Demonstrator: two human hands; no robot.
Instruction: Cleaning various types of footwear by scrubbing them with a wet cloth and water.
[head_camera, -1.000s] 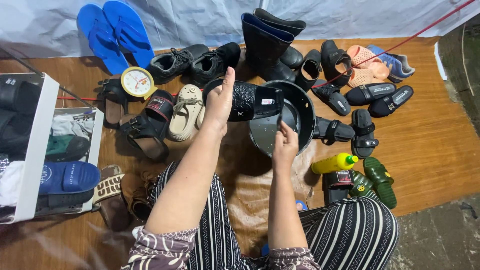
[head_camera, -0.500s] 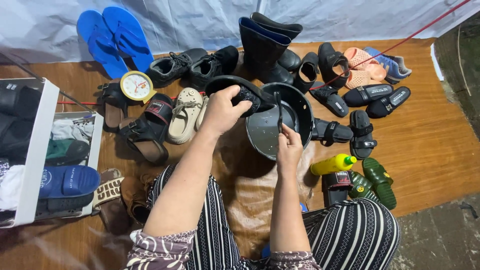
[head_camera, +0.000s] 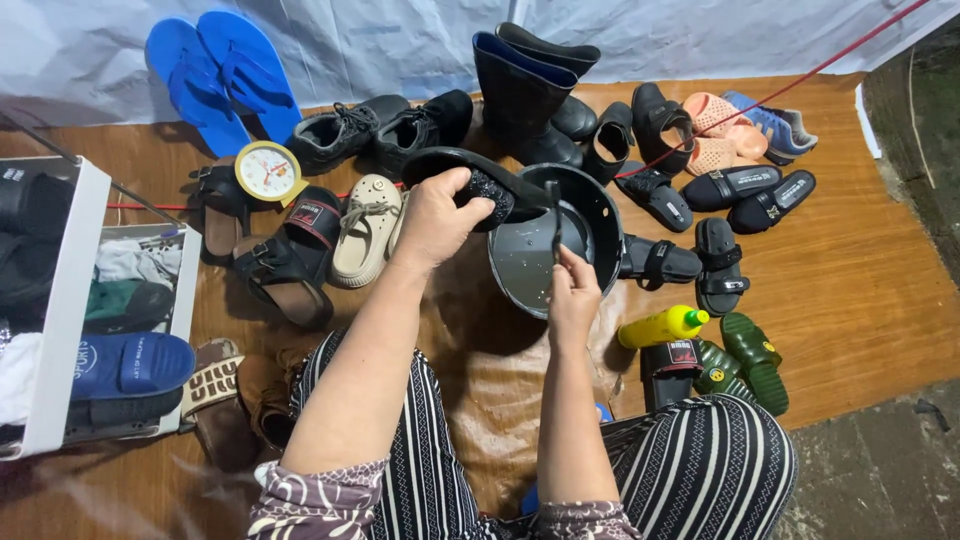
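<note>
My left hand (head_camera: 440, 215) grips a black slipper (head_camera: 478, 180) by its strap and holds it over the near-left rim of a black basin (head_camera: 595, 205) with water in it. My right hand (head_camera: 572, 290) is at the basin's front edge, pinching a thin dark stick-like thing (head_camera: 556, 215) that stands up over the water; what it is I cannot tell. The basin rests on a brown sheet (head_camera: 480, 380) between my knees, which are in striped trousers.
Footwear rings the basin: blue flip-flops (head_camera: 215, 75), black shoes (head_camera: 375, 125), dark boots (head_camera: 525, 85), cream clogs (head_camera: 365, 230), black sandals (head_camera: 715, 255), green sandals (head_camera: 750, 360). A yellow bottle (head_camera: 660, 326) lies right of my hand. A small clock (head_camera: 267, 172) and a white shelf (head_camera: 65, 310) stand left.
My left hand closed on the black slipper and turned it over the basin's rim. My right hand raised the thin dark thing upright over the water.
</note>
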